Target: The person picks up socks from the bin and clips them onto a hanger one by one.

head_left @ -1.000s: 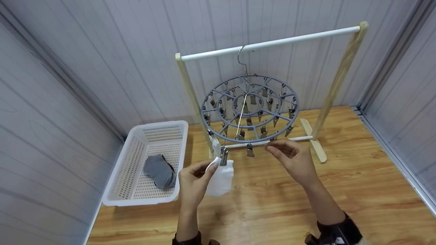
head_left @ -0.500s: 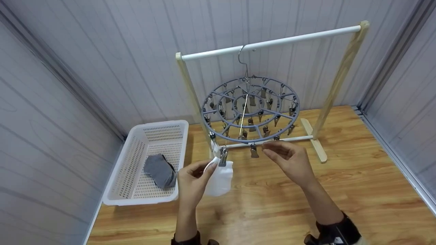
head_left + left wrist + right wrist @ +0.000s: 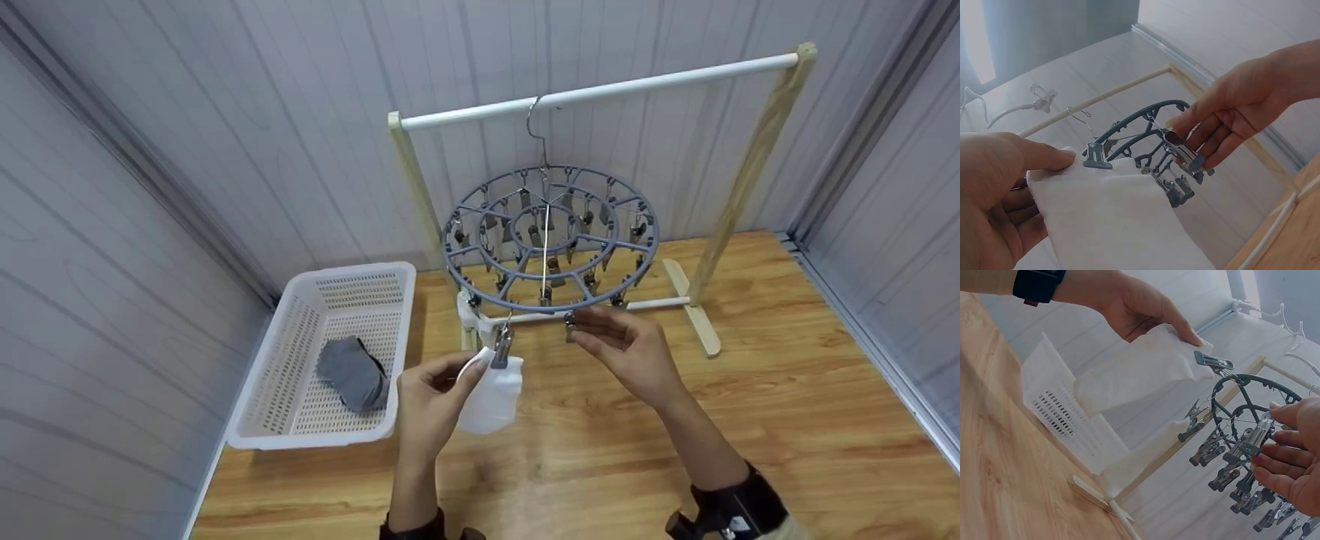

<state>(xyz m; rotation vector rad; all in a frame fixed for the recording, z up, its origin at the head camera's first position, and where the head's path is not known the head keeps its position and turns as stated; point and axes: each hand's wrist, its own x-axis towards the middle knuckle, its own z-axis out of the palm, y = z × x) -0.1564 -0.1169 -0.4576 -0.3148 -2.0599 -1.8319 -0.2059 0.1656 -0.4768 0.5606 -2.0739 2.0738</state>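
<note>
Head view: left hand [image 3: 431, 397] at lower centre of the frame, thumb and fingers pinching the top edge of a white sock [image 3: 491, 394], which hangs from a metal clip [image 3: 501, 351] on the near rim of the round grey clip hanger [image 3: 551, 244]. Right hand [image 3: 626, 352] just right of that, fingers curled round another clip [image 3: 570, 324] on the same rim. A second white sock [image 3: 471, 311] is clipped at the hanger's left edge. Hanger hooks over the white rail of a wooden rack [image 3: 750, 169] standing on the wooden floor [image 3: 787, 390]. White basket [image 3: 292, 405] at lower left with a grey sock [image 3: 351, 375] inside. Left wrist view: left hand [image 3: 994, 197] fills the lower left, thumb pressed on the white sock [image 3: 1112, 219] beside its clip [image 3: 1096, 156]; right hand [image 3: 1241, 112] at upper right pinches a clip [image 3: 1184, 157] (jaws look parted, hard to be sure). Right wrist view: right hand [image 3: 1292, 455] at the right edge, fingers gripping a clip [image 3: 1252, 441]; left hand [image 3: 1140, 306] at top holds the white sock [image 3: 1140, 371], basket [image 3: 1061, 410] behind it.
</note>
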